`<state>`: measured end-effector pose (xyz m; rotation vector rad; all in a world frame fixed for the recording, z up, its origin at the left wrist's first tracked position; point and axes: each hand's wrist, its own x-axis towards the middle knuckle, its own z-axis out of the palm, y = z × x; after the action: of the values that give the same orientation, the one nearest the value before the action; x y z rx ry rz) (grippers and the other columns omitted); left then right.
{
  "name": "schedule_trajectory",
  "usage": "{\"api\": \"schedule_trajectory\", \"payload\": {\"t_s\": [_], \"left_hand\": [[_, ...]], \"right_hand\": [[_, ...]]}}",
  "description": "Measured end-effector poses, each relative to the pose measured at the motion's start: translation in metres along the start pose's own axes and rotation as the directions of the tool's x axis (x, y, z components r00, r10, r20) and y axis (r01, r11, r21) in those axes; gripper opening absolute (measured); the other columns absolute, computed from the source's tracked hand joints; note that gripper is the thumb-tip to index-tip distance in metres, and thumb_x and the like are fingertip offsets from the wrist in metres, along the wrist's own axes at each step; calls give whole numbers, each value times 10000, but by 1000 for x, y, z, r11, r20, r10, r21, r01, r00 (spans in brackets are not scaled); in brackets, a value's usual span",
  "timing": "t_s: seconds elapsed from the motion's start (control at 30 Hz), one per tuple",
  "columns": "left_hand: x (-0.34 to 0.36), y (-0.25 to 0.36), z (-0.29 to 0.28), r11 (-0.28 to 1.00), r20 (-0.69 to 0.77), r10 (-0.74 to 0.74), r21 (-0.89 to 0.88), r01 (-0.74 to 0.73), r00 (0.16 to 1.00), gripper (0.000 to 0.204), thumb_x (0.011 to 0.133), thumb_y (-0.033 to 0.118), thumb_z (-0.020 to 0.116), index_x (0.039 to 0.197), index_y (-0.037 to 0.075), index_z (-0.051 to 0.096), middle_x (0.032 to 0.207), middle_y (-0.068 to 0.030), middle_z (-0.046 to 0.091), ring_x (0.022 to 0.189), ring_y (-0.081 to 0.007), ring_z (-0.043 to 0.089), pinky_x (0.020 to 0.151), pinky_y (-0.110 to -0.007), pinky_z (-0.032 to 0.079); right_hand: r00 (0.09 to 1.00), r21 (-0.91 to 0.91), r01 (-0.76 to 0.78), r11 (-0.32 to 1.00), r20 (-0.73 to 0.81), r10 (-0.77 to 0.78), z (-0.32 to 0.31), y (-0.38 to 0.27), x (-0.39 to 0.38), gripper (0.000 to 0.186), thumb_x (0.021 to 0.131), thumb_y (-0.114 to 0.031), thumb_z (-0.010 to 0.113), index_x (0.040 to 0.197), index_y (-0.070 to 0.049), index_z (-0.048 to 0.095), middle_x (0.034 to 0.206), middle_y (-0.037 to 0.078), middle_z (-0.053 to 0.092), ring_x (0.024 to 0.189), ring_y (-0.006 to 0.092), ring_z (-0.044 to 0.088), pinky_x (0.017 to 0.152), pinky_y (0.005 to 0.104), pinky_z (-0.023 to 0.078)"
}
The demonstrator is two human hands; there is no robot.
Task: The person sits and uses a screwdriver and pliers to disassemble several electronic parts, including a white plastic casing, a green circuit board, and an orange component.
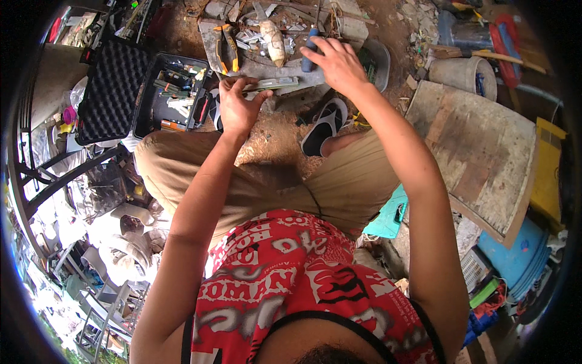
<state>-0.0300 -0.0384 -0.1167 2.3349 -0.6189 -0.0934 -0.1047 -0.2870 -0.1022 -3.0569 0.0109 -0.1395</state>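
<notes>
My left hand [238,103] pinches a thin green circuit-board strip, a memory module [279,82], by its left end. The strip lies level at the near edge of a grey work block [315,77]. At the block's right part, my right hand [342,65] has its thumb and fingers over the blue handle of a screwdriver [308,60], whose thin shaft points away. Left of it lies a tape-wrapped tool [273,43] with a flat metal end. Pliers with orange and black grips [227,50] rest near the block's left side, beyond my left hand.
An open black case [140,100] with foam in its lid holds several circuit boards at left. Metal scraps [245,39] cover the block's far part. A clear plastic tub [379,64] stands right of it. Farther right are a worn wooden board [476,151] and a bucket [454,76].
</notes>
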Motion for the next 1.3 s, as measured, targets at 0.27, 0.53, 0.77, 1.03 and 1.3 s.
{"api": "schedule_trajectory", "payload": {"t_s": [0.27, 0.53, 0.77, 1.03, 1.3], "left_hand": [[-1, 8, 5, 934, 85, 222, 268, -236, 971, 255, 726, 287, 733, 980, 267, 722, 1191, -4, 567, 1122, -267, 479, 989, -468, 321], [10, 8, 14, 884, 136, 416, 173, -435, 899, 221, 815, 176, 607, 1016, 164, 697, 996, -33, 667, 955, -240, 598, 968, -411, 371], [15, 13, 20, 905, 138, 404, 83, -417, 904, 196, 772, 217, 673, 952, 141, 687, 960, -42, 665, 931, -247, 600, 948, -404, 380], [22, 15, 16, 903, 199, 384, 123, -412, 901, 188, 791, 274, 663, 937, 158, 690, 931, -33, 673, 920, -238, 607, 916, -401, 390], [26, 14, 19, 898, 185, 406, 104, -429, 895, 180, 783, 260, 668, 929, 158, 695, 915, -34, 677, 910, -241, 619, 902, -398, 392]], "right_hand": [[966, 165, 90, 982, -253, -46, -29, 12, 18, 451, 785, 8, 599, 1197, -174, 580, 1241, 56, 561, 1093, 252, 555, 886, 399, 488], [771, 861, 205, 466, -435, 466, -102, -24, -1, 496, 922, -131, 612, 1304, -23, 315, 1070, 116, 575, 917, 154, 591, 750, 278, 539], [885, 877, 103, 469, -296, 360, -89, -40, -5, 544, 911, -84, 622, 1323, 7, 278, 1066, 132, 587, 945, 178, 597, 818, 301, 507], [886, 965, 39, 258, -153, 437, -89, -49, -3, 604, 887, -113, 644, 1375, -1, 306, 1177, 152, 567, 1039, 219, 591, 830, 299, 496], [906, 876, 114, 469, -285, 313, -91, -47, 8, 634, 909, -107, 621, 1385, 31, 225, 1195, 189, 535, 1062, 236, 582, 861, 312, 495]]}}
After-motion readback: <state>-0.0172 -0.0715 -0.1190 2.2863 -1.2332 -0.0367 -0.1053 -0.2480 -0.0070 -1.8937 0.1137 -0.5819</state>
